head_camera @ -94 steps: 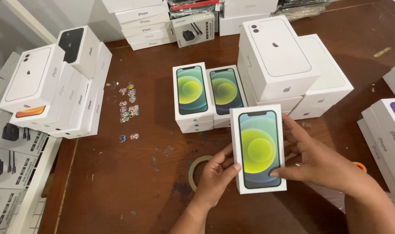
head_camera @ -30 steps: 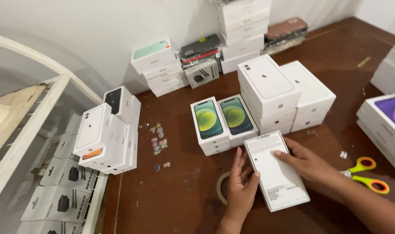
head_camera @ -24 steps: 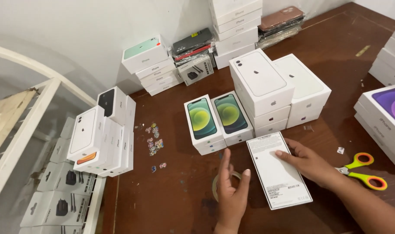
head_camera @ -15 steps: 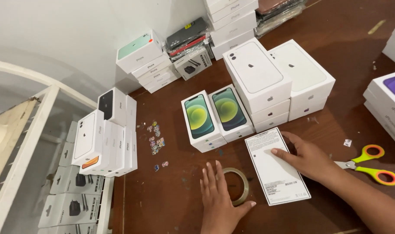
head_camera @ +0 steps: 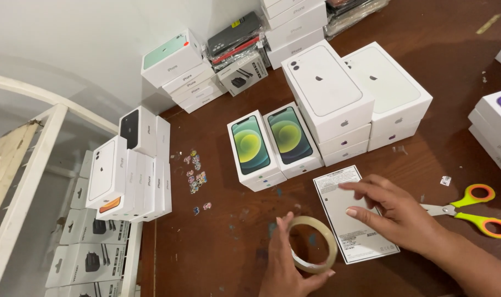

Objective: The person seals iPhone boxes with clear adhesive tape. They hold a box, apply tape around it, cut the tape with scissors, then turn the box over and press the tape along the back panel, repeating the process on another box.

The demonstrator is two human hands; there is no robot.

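Clear tape roll (head_camera: 315,243) pinched in left hand (head_camera: 292,269), tilted

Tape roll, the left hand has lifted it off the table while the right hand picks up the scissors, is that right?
Not quite. In the head view the left hand holds the tape roll, but the right hand hovers over the face-down white box; the scissors lie untouched on the table.

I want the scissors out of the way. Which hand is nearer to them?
Right. The right hand hovers over the white box, just beside the scissors; the left hand holds the tape roll, farther off.
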